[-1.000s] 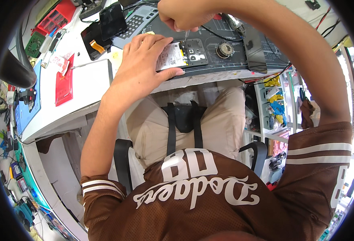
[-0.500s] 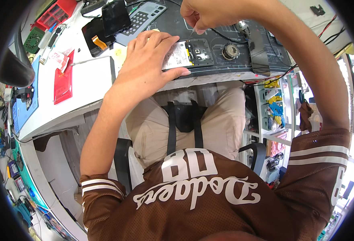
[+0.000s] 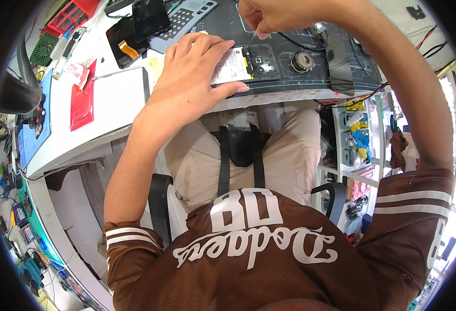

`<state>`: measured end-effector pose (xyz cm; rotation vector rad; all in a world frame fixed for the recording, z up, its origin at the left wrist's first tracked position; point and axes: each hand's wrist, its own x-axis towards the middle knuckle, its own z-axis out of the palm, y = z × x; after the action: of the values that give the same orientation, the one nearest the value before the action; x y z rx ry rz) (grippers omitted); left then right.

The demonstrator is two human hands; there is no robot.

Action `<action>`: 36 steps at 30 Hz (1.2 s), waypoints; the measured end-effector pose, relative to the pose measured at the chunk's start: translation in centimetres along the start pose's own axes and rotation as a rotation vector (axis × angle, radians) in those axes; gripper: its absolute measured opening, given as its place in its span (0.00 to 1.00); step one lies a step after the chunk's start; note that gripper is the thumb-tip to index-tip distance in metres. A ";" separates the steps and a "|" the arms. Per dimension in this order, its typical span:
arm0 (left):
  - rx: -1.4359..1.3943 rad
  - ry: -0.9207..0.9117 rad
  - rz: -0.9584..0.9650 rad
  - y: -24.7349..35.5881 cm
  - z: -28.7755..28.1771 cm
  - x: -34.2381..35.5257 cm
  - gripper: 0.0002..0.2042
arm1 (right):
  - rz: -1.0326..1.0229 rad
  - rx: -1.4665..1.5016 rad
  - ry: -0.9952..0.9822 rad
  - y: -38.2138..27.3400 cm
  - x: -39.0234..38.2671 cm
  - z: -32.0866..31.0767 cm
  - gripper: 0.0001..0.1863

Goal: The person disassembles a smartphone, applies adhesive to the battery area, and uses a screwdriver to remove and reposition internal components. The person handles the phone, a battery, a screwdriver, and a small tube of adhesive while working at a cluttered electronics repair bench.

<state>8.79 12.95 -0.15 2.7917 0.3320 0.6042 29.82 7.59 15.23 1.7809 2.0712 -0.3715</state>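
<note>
My left hand (image 3: 186,78) grips the left end of an opened phone (image 3: 261,62), thumb along the lower edge and fingers curled over it. The phone shows a white-labelled battery (image 3: 230,67) beside a dark upper section with a yellow strip. Above its upper edge, my right hand (image 3: 272,15) pinches a very thin tool (image 3: 254,38), its tip small and hard to make out. A round metal tin (image 3: 302,61) sits on the dark mat (image 3: 310,79) to the phone's right, near a dark glass panel (image 3: 340,67).
Dark screens (image 3: 150,18), a perforated grey plate (image 3: 186,20), a red flat packet (image 3: 82,109) and a red drawer box (image 3: 67,15) stand on the desk. A black lamp arm (image 3: 20,93) is at left. Cables (image 3: 430,49) run at right; stocked shelves (image 3: 357,140) sit below.
My right hand has moved to the right along the phone's upper edge, its tool now less upright. The whole view shifts slightly; my left hand stays on the phone.
</note>
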 end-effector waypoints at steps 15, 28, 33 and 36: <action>0.007 0.006 0.014 -0.1 0.0 0.1 0.36 | 0.031 -0.059 -0.046 -1.5 -0.2 -1.4 0.11; 0.009 -0.001 -0.008 0.0 0.0 -0.1 0.36 | -0.034 -0.146 -0.027 -1.3 0.5 -0.7 0.14; -0.052 0.012 0.026 0.4 0.1 0.6 0.37 | -0.015 -0.254 -0.141 -2.4 0.6 -1.5 0.19; -0.012 0.009 0.017 0.2 0.1 0.4 0.37 | -0.078 -0.309 -0.145 -2.2 2.0 -1.4 0.19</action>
<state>9.19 12.86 0.00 2.7833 0.3062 0.6208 27.25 9.61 15.50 1.4542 1.9770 -0.1822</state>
